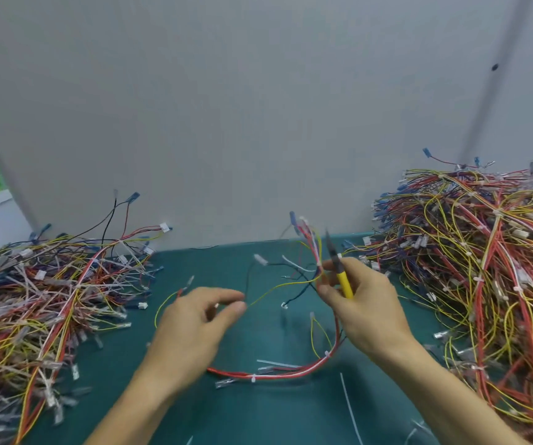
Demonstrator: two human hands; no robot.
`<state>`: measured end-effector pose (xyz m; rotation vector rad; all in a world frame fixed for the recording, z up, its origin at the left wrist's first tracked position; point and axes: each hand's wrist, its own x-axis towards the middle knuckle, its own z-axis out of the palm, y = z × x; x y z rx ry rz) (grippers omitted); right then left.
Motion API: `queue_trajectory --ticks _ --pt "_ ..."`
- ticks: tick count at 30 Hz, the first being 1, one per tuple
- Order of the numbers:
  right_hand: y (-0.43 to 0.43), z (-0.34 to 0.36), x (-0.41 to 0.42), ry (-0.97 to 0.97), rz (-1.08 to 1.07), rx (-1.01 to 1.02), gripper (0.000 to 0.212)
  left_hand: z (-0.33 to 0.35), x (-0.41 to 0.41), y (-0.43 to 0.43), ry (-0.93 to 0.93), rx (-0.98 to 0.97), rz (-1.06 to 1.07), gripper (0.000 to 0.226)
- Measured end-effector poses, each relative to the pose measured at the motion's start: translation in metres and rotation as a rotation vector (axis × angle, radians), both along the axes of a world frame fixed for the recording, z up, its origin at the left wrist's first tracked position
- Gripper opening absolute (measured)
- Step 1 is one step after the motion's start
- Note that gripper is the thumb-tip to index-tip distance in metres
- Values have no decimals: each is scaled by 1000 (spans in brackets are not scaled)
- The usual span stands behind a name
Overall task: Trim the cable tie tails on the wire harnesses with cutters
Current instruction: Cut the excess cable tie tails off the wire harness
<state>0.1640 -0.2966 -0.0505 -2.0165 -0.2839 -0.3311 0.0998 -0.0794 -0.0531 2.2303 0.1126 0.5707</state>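
One wire harness point(291, 373), a red, white and yellow bundle with white cable ties, curves over the green mat point(258, 412) and rises to my right hand point(368, 303). That hand grips the yellow-handled cutters point(345, 282), blades pointing up, and holds the harness's fanned wire ends beside them. My left hand point(194, 322) pinches a thin yellow wire of the same harness between thumb and forefinger, just above the mat. The cutter jaws touch no tie.
A big heap of harnesses point(483, 268) fills the right side, and a lower heap point(34, 300) fills the left. Cut white tie tails point(350, 409) lie on the mat near me. A grey panel point(258, 123) closes off the back.
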Motion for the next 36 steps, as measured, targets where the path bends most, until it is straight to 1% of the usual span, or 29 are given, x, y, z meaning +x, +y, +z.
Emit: queue_trajectory --ticks 3,4,5,7,8,10,12,14,18,20,22,24,29,33,35,36 --pt "8 7 -14 -226 155 -108 20 1 -3 -30 72 -491 -252 12" --pt "10 9 -19 -279 217 -133 20 1 -4 -37 92 -620 -299 12" --pt "13 10 -23 -318 275 -163 19 2 -4 -42 107 -727 -330 18" --pt "16 10 -28 -341 366 -212 21 2 -5 -45 122 -947 -354 26" --pt "17 10 -28 -331 394 -226 22 2 -5 -45 130 -1040 -357 25" --pt "17 10 -29 -316 429 -245 25 3 -5 -45 143 -1161 -361 22" --pt "17 10 -29 -328 469 -260 28 4 -4 -47 129 -1211 -347 16" --pt "18 11 -30 -350 467 -257 29 5 -3 -47 111 -1257 -329 10" --pt "19 16 -32 -434 277 -195 16 13 -1 -36 66 -1380 -251 13" --pt "17 18 -32 -451 178 -205 12 15 1 -29 42 -1432 -214 17" --pt "17 17 -31 -413 114 -267 17 17 2 -23 23 -1476 -198 18" --pt "20 12 -34 -358 97 -350 19 19 3 -19 8 -1505 -199 15" --pt "30 0 -40 -303 138 -340 22 18 3 -21 -13 -1552 -231 16" --pt "35 -8 -44 -336 144 -311 12 15 2 -22 -3 -1535 -268 20" --pt "35 -10 -44 -327 105 -248 9 14 1 -22 -6 -1422 -303 26" --pt "34 -9 -42 -291 85 -192 11 13 -1 -22 2 -1296 -313 30"
